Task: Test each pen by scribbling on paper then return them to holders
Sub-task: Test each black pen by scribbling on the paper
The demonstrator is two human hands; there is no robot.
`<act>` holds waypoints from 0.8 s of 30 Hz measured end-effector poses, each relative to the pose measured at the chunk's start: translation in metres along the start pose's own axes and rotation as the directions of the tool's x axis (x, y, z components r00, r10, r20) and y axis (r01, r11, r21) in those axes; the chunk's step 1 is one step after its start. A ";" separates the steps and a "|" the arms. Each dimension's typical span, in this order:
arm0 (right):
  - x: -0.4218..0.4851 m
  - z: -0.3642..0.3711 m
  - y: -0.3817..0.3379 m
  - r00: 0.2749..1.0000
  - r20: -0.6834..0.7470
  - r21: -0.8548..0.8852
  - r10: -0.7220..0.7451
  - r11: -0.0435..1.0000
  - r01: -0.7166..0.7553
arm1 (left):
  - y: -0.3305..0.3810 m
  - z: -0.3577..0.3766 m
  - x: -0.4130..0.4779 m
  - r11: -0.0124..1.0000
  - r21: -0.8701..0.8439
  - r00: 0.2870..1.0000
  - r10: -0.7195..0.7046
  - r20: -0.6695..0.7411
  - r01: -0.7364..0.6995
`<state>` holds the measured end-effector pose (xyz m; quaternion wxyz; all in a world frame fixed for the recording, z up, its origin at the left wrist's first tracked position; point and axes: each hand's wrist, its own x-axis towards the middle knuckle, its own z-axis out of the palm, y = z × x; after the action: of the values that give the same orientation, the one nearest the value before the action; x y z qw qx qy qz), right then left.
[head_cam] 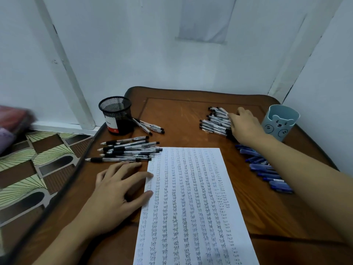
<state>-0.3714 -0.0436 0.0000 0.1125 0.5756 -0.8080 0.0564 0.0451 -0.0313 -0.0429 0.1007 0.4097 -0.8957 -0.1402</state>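
**Reaching into the pens beyond the paper**

Pressing spread left fingers (141, 175) on the paper's (191, 207) left edge, left hand (116, 190) flat. Laying right fingers (234, 116) on the black pens (214, 121) beyond the paper's far right corner; cannot tell whether curled round one. Right hand (245, 127) near the blue holder (279, 122). More pens (126, 150) and mesh holder (116, 115) off the paper's far left corner.

The left hand (118, 190), left of the sheet of paper (191, 207), and the right hand (246, 127), beyond its far right corner, are showing bare. Both forearms are running uncovered to the picture's edges; the fingernails are looking short and plain.
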 end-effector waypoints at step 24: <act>-0.025 0.008 -0.159 0.884 0.073 0.572 -0.462 0.745 0.343 | -0.007 0.002 0.001 0.990 -0.139 0.995 -0.049 -0.088 0.036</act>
<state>-0.2141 -0.0749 -0.0196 -0.1316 0.7474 -0.6210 0.1962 0.0481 -0.0361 -0.0473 0.1666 0.4268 -0.8695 -0.1848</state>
